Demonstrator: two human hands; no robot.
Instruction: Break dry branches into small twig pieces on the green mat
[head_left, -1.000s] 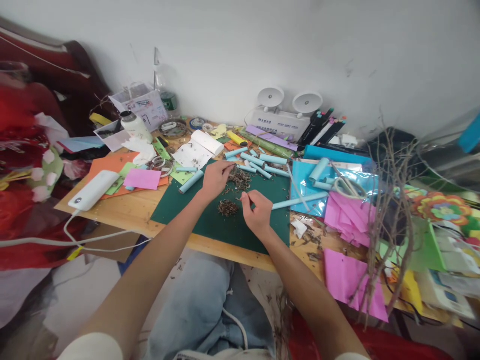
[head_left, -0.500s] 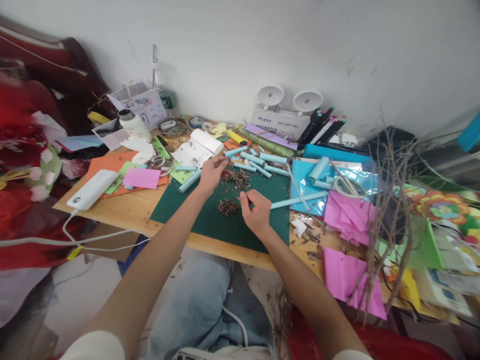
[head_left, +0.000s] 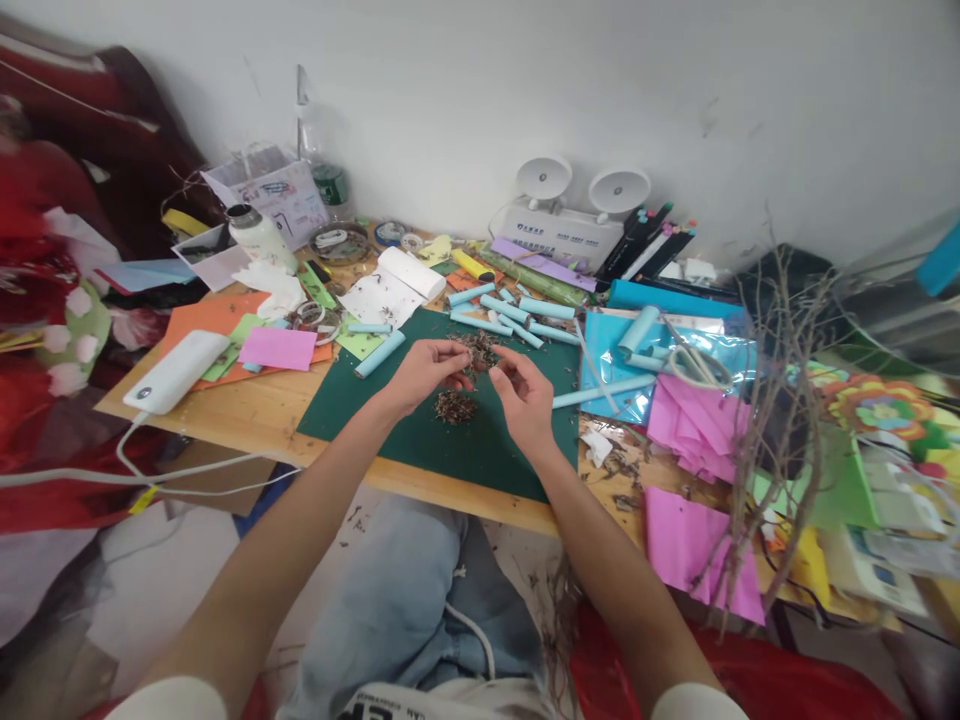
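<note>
My left hand [head_left: 435, 372] is over the dark green mat [head_left: 360, 410], its thumb and fingers pinched at the left edge of a loose pile of dry brown bits [head_left: 480, 350]. Facing it, my right hand [head_left: 521, 395] has thumb and fingertips drawn together at the right side of that pile. Whatever lies between the fingertips of either hand is too small to make out. A second, rounder heap of brown bits [head_left: 454, 406] sits on the mat just nearer to me, between the two hands. Several light blue paper tubes [head_left: 517, 325] lie behind the pile.
Scissors [head_left: 699, 368] and more blue tubes lie on a blue plastic packet [head_left: 615, 400] at right. Upright bare twigs [head_left: 787, 460] stand beyond pink paper [head_left: 701, 550]. A white power bank [head_left: 176, 372] with a cable is at the left edge; a white twin-lamp box [head_left: 559, 235] stands against the wall.
My left hand has come down and slightly nearer to me from the back of the pile. My right hand has moved up, away from the round heap, towards the loose pile.
</note>
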